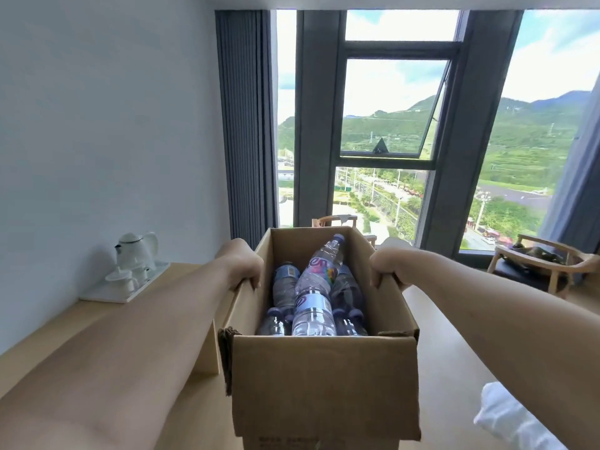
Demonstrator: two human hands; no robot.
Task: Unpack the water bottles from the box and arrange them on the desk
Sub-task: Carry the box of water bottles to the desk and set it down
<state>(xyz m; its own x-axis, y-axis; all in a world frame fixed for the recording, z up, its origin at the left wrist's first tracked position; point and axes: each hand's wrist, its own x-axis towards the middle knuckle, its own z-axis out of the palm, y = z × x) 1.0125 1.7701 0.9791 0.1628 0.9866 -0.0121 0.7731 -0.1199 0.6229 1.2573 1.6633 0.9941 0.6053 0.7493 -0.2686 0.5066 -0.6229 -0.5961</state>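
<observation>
Open cardboard box (324, 378) of water bottles (313, 287) gripped by opposite rims, left hand (245, 267) and right hand (388, 266) apart, fingers curled over edges; desk (48, 352) under left forearm.

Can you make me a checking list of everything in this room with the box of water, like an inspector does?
Surface: light wooden desk along the left wall.
Job's things: open cardboard box carried in the air, water bottles lying piled inside; none on the desk yet.
Clutter: white tray with a white kettle and cups at the desk's far end.
Hands: left hand and right hand grip the box's side walls, fingers curled over the rims.
Cables: nothing seen.
Surroundings: big window with one pane tilted open, grey curtain, wooden armchair, green hills outside.
</observation>
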